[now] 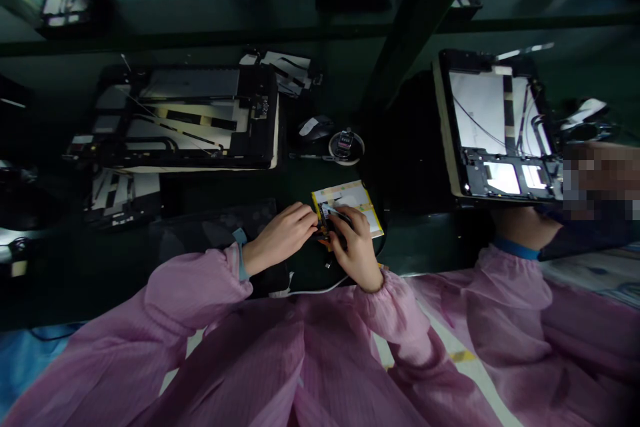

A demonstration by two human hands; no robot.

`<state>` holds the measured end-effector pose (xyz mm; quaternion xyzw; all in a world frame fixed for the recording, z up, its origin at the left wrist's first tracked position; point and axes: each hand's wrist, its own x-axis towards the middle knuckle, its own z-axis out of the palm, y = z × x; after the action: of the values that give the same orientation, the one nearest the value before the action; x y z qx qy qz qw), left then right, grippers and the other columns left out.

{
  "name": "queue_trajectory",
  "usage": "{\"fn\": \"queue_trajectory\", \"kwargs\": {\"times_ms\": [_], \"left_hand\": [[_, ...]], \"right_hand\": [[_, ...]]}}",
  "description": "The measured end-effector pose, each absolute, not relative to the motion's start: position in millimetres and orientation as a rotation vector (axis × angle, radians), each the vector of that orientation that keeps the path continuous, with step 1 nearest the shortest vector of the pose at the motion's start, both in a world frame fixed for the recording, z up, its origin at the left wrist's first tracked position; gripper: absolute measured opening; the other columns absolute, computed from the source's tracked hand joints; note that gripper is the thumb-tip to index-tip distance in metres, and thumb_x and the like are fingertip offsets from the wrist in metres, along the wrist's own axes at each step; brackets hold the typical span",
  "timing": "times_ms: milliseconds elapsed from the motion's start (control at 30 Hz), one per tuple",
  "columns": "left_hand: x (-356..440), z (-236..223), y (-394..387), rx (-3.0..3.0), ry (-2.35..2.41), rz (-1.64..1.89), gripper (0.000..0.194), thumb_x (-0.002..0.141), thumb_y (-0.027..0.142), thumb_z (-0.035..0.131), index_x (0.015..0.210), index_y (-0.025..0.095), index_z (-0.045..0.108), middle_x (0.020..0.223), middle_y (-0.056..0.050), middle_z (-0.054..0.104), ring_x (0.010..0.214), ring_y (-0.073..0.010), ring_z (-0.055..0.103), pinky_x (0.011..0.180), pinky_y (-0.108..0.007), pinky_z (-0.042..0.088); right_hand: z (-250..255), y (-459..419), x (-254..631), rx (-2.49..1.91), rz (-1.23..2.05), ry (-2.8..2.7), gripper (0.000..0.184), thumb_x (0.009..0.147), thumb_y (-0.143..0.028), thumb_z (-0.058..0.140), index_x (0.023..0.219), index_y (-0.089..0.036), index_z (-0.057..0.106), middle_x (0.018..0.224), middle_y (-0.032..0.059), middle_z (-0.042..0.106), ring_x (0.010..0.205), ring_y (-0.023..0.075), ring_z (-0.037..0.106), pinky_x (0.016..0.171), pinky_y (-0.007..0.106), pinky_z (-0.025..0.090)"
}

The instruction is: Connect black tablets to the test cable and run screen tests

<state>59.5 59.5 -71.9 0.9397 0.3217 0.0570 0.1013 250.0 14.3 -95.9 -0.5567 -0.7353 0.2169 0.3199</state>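
Observation:
In the middle of the bench, a white card with yellow edges [361, 195] lies under my fingers. Over it is a small dark electronic part [325, 212] with a pale strip, its details too small to make out. My right hand [356, 250] is closed on this part with thumb and fingers. From the other side, my left hand [285, 233] pinches the part's left end, its fingertips close together. A small cable plug [328, 264] lies just below my hands.
Stacked tablet-like device frames [200, 83] stand at left, another stack [477, 110] at right. A dark mouse [315, 128] and a round dish [345, 159] sit beyond the card. At right a co-worker's sleeve [523, 287] reaches in. Shelf rails cross the back.

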Motion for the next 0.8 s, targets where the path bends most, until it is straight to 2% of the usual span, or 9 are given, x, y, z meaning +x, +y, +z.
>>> {"fn": "queue_trajectory", "kwargs": {"times_ms": [500,800], "left_hand": [[61.1,-74.8,58.2,2.773,0.977,0.106,0.024,0.099,0.019,0.037,0.095,0.012,0.060,0.095,-0.007,0.059,0.090,-0.0224,0.051,0.086,-0.038,0.045],[64.8,-80.1,56.4,2.770,1.021,0.098,0.023,0.098,0.017,0.036,0.094,0.012,0.059,0.094,-0.008,0.058,0.089,-0.0223,0.051,0.084,-0.037,0.045]], "right_hand": [[-98.4,13.3,250.4,-1.460,0.550,-1.957,0.032,0.091,-0.022,0.050,0.120,-0.021,0.061,0.125,0.0129,0.054,0.121,0.0290,0.047,0.102,0.052,0.042],[-100.5,13.9,253.6,-1.421,0.515,-2.026,0.026,0.091,-0.024,0.051,0.111,-0.023,0.067,0.130,0.0103,0.054,0.127,0.0286,0.042,0.107,0.052,0.039]]}}
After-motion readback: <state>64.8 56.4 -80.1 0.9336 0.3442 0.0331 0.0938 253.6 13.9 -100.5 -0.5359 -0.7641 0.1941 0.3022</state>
